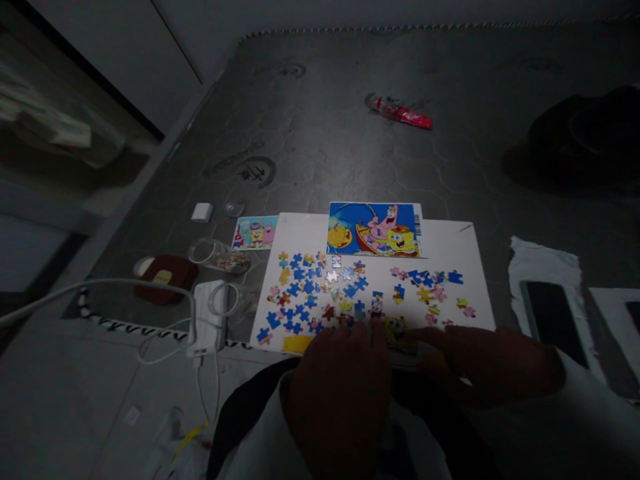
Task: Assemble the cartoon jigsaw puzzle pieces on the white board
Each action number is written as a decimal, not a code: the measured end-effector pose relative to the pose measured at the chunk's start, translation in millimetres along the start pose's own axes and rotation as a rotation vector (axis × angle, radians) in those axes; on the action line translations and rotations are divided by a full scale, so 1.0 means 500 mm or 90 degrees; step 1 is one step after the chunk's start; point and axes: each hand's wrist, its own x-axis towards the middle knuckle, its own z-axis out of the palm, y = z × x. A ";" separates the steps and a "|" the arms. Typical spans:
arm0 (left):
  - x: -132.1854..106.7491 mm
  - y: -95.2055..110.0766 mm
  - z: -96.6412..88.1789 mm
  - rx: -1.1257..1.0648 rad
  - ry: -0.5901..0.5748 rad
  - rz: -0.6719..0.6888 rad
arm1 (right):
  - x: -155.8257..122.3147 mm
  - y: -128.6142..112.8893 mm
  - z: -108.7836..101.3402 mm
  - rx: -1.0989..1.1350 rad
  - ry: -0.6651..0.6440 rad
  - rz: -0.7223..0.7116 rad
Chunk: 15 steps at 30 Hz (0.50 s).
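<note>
While the room is lying in dim light, both hands are working at the near edge of a white board (465, 233) that is carrying scattered puzzle pieces (310, 290). A reference picture (374, 229) is propped at the board's far edge, probably so the pieces can be matched against it, and a smaller picture card (255, 232) is lying just beside the board's left corner. The pieces are spread face up in a loose field, blue ones clustering to the left, pink and yellow ones to the right, likely for sorting by colour.

The left hand (340, 393) is resting palm down, fingers curled loosely toward the near pieces; whether it is pinching one, I cannot tell, since the fingertips are in shadow. The right hand (493, 367) is lying flat with fingers stretching leftward along the board's edge, touching a yellow-faced piece cluster (395, 328); its grip is likewise unclear.

Off to the left, a white charger (210, 317) with cable is sitting near clear plastic cups (215, 255). A red tube (400, 112) is lying well apart, farther back. A dark phone (550, 313) is resting to the right.
</note>
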 end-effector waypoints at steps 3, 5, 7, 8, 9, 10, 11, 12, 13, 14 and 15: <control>0.001 0.003 0.000 0.007 0.003 0.000 | -0.006 -0.003 -0.004 -0.011 0.024 -0.004; 0.003 0.005 0.001 0.009 0.002 0.001 | -0.009 0.003 -0.003 -0.019 0.041 -0.018; 0.005 0.006 0.001 0.007 0.008 -0.001 | -0.010 0.011 0.001 -0.013 0.054 -0.033; 0.005 0.006 0.001 0.003 0.009 -0.002 | -0.010 0.016 0.004 -0.003 0.059 -0.040; 0.006 0.006 0.000 -0.001 0.009 -0.004 | -0.010 0.020 0.007 0.007 0.064 -0.042; 0.007 0.006 0.000 -0.004 0.006 -0.004 | -0.009 0.023 0.011 0.014 0.070 -0.039; 0.007 0.006 -0.001 -0.007 0.004 -0.003 | -0.008 0.026 0.015 0.018 0.077 -0.032; 0.007 0.006 -0.002 -0.007 -0.001 -0.002 | -0.007 0.027 0.019 0.018 0.084 -0.022; 0.007 0.006 -0.002 -0.004 -0.002 0.000 | -0.007 0.027 0.022 0.012 0.091 -0.011; 0.006 0.006 -0.003 0.000 -0.001 0.003 | -0.006 0.027 0.025 0.005 0.095 -0.002; 0.006 0.005 -0.003 0.005 0.001 0.006 | -0.005 0.028 0.028 0.003 0.096 0.002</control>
